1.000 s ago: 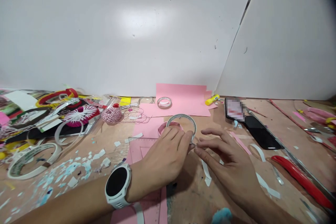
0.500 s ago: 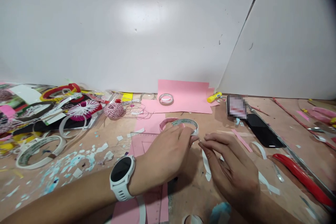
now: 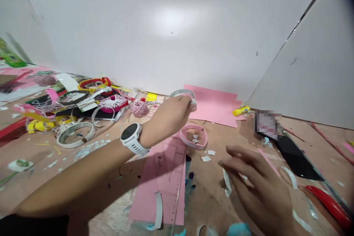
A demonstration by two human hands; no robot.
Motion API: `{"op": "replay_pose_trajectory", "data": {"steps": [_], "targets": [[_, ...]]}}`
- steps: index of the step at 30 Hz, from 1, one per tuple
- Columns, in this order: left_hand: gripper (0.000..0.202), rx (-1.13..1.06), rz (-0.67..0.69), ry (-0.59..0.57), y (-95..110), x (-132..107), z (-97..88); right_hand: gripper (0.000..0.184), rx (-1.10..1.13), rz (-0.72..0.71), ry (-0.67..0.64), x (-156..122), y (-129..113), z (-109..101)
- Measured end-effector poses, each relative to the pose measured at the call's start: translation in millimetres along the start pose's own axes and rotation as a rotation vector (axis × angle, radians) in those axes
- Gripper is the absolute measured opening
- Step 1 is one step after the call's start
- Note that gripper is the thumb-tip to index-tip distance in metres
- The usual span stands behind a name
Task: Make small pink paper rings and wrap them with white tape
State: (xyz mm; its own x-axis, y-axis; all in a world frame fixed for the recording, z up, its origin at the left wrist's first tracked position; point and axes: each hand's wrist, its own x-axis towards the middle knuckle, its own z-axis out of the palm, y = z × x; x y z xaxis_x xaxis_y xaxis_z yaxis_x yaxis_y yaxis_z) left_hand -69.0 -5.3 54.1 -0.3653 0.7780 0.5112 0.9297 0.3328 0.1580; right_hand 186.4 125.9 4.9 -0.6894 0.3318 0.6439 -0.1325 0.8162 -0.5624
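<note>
My left hand [image 3: 168,114], with a white watch [image 3: 131,138] on the wrist, holds a white paper ring [image 3: 179,93] up above the far pink sheet. Its fingers hide the ring's near side. A pink paper ring [image 3: 193,136] lies on the table in front of that hand, with white scraps [image 3: 207,156] just beside it. My right hand [image 3: 257,188] hovers open at the lower right, holding nothing. Its fingertips are nearest a curled white paper strip [image 3: 227,182].
A pink sheet with a clear ruler [image 3: 171,188] lies at the front. Farther back are a glue stick [image 3: 241,111], a phone [image 3: 293,155], red-handled pliers [image 3: 326,204], a twine ball [image 3: 139,108], and a heap of paper crafts [image 3: 83,99]. A white wall stands behind.
My left hand has lifted the white ring away from the pink ring and carried it back. My right hand has drawn apart from it. The whole view has tilted.
</note>
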Motion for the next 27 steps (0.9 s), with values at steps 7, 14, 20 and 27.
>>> {"op": "replay_pose_trajectory", "data": {"steps": [7,14,20,27], "targets": [[0.021,0.006,0.043,-0.149,-25,-2,17.8,0.010,0.231,0.368,-0.206,2,23,15],[0.005,-0.223,0.411,-0.522,13,-23,34.5,0.044,0.346,0.565,-0.358,-5,34,25],[0.016,-0.241,0.368,-0.499,16,-21,33.7,0.018,0.375,0.454,-0.419,-4,32,24],[0.022,-0.497,0.357,-0.468,35,-17,10.6,0.019,0.407,0.474,-0.334,2,33,12]]}}
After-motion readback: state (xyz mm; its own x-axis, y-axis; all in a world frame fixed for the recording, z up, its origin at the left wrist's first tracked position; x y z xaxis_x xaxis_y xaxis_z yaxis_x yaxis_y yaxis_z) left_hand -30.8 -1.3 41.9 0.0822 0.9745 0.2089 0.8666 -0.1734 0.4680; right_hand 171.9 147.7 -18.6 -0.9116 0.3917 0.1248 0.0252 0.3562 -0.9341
